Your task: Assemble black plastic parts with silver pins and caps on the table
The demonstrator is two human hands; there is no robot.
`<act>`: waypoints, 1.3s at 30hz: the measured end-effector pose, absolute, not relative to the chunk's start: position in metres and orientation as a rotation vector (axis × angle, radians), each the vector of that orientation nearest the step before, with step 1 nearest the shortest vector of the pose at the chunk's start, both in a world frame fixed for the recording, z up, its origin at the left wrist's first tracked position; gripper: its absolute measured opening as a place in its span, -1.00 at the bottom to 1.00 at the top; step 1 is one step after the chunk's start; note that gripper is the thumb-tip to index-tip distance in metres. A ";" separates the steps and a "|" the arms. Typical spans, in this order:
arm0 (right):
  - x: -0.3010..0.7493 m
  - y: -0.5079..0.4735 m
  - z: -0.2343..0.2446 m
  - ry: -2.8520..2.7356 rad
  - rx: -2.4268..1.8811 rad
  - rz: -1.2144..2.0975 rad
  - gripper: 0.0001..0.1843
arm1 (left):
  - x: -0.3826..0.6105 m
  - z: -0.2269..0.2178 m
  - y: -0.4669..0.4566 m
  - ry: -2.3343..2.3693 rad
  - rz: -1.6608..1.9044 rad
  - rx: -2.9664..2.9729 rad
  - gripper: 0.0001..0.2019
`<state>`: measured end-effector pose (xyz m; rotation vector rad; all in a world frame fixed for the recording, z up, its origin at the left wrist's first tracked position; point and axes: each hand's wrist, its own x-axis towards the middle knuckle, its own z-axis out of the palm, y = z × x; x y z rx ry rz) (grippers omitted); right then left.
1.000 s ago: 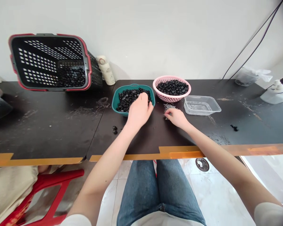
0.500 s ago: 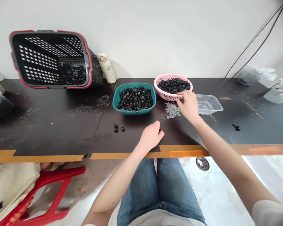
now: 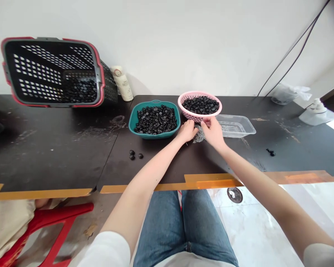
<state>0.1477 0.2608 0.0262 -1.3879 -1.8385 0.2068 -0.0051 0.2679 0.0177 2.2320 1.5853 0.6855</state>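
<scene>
L hand (image 3: 187, 131) & R hand (image 3: 213, 132) curled at 1 pile of thin silver pins (image 3: 199, 136), grip unclear. 1 pink plastic basket (image 3: 195, 117) just behind pile

Teal basin (image 3: 130, 122): smooth plastic, soft sheen
Pink colander (image 3: 200, 92): smooth moulded plastic, light sheen
Black discs (image 3: 156, 119): plastic by the look, slightly glossy
Small pins (image 3: 199, 136): bright silvery metal
Clear tray (image 3: 236, 130): thin transparent plastic, glossy
Tabletop (image 3: 58, 159): dark matt surface, scuffed and rough in patches
Edge tape (image 3: 211, 184): orange, smooth, faintly shiny
Crate (image 3: 44, 39): black and grey plastic, red rim
Stool (image 3: 64, 218): glossy red plastic
</scene>
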 end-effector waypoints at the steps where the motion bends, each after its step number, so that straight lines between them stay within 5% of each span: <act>1: 0.145 0.260 0.016 -1.836 -1.410 0.227 -0.72 | -0.005 0.016 0.271 1.591 0.684 2.229 -0.91; 10: 0.138 0.290 -0.023 -1.904 -1.463 0.319 -0.66 | -0.008 0.007 0.278 1.509 0.627 2.265 -0.90; 39: 0.156 0.239 -0.015 -2.158 -1.170 0.342 -0.58 | -0.013 0.004 0.211 1.414 0.606 2.370 -0.85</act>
